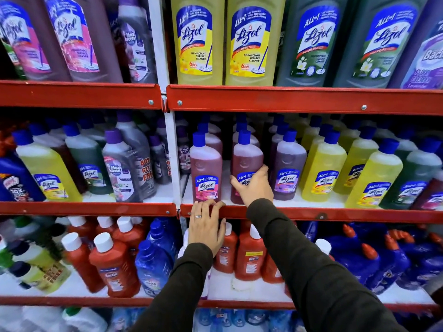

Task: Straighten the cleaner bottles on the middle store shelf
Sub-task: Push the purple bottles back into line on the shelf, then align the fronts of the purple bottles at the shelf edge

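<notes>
On the middle shelf (311, 212) stand rows of blue-capped cleaner bottles. My right hand (254, 185) grips the lower label area of a pink bottle (247, 156) at the front, second from the white upright. Just left of it stands another pink bottle (206, 168), upright with its label facing out. My left hand (206, 225) rests on the red shelf lip below that bottle, fingers spread over the edge and touching the bottle's base. A purple bottle (288, 164) stands right of the gripped one, with yellow bottles (322, 171) beyond it.
A white upright (173, 152) divides the shelf bays. Left of it stand yellow, green and grey bottles (124, 168), some tilted. The shelf above holds large yellow bottles (199, 41). Below are red bottles (115, 264) and blue bottles (354, 259).
</notes>
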`<state>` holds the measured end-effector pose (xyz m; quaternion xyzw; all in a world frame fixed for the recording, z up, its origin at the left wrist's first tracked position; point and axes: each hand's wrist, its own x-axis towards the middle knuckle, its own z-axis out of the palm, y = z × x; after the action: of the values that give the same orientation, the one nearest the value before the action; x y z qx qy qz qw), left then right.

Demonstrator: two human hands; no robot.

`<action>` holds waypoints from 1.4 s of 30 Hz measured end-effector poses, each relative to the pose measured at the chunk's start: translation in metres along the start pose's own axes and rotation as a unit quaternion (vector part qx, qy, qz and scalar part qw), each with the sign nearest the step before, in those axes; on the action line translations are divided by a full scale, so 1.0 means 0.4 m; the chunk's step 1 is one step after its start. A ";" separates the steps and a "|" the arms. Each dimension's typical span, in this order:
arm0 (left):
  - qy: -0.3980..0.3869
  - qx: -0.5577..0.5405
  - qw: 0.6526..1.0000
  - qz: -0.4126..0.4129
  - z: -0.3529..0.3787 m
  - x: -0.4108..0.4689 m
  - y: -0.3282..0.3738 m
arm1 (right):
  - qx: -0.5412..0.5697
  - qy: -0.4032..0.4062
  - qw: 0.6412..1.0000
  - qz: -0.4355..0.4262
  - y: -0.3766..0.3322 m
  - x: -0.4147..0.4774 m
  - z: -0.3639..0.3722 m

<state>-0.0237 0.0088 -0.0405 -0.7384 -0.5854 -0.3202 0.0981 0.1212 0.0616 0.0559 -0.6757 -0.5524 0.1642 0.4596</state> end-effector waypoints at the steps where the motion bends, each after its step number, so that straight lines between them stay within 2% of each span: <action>1: 0.001 0.000 1.000 -0.007 0.000 0.001 0.005 | -0.001 -0.001 1.000 -0.006 0.003 -0.008 -0.003; 14: 0.004 0.004 0.999 -0.039 -0.008 0.000 0.033 | -0.037 -0.010 0.997 -0.061 0.028 -0.054 -0.039; 16: 0.004 0.000 0.999 -0.038 -0.010 -0.002 0.035 | -0.017 0.043 0.995 -0.087 0.043 -0.059 -0.057; 18: 0.000 -0.004 0.999 -0.043 -0.010 -0.003 0.038 | 0.026 0.149 0.983 -0.101 0.061 -0.053 -0.078; 20: -0.003 -0.004 0.999 -0.052 -0.010 -0.004 0.042 | 0.061 0.228 0.970 -0.057 0.072 -0.030 -0.101; 21: -0.002 -0.005 0.998 -0.055 -0.009 -0.004 0.044 | 0.069 0.242 0.968 -0.024 0.078 -0.013 -0.111; 23: 0.007 -0.003 0.998 -0.055 -0.007 -0.004 0.047 | 0.062 0.231 0.971 0.030 0.086 0.025 -0.128; 26: 0.011 0.002 0.999 -0.052 -0.002 -0.002 0.048 | 0.010 0.142 0.985 0.093 0.106 0.080 -0.143; 29: 0.000 0.017 0.998 -0.054 0.003 0.000 0.045 | 0.032 0.098 0.988 0.114 0.131 0.120 -0.139; 42: -0.033 0.056 0.995 -0.080 0.017 0.004 0.046 | -0.016 0.063 0.998 0.027 0.172 0.064 -0.170</action>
<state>-0.0041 0.0084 -0.0406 -0.6928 -0.6623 -0.2691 0.0945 0.2203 0.0570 0.0434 -0.7063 -0.5069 0.1250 0.4781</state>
